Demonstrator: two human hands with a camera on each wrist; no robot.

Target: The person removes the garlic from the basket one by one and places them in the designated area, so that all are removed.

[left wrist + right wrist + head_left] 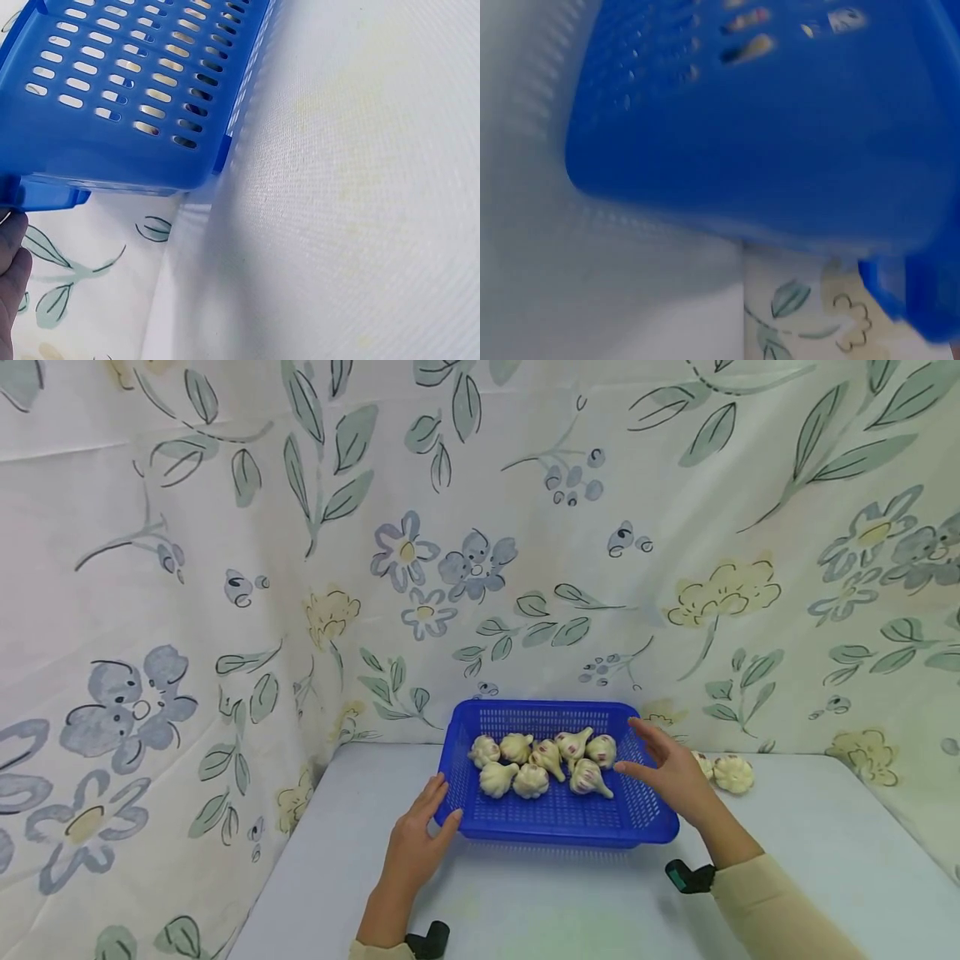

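Nearest: the left hand (415, 845), at the blue perforated basket's (555, 838) 8 o'clock, has thumb and fingers spread wide at the rim. The right hand (681, 778), at 3 o'clock, has thumb and fingers likewise wide apart; firmness of contact cannot be told. Basket is over the white table (525, 910); eight garlic bulbs (532, 782) lie inside, toward 12. Two loose bulbs (733, 774) sit beyond the right hand. Farthest, at 12: floral cloth (480, 643).

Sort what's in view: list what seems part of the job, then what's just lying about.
Apparently in the job:
Blue basket, between left hand and right hand
Garlic bulbs inside it

Apparently just lying about, or setting:
Loose garlic beyond the right hand
White table
Floral cloth behind
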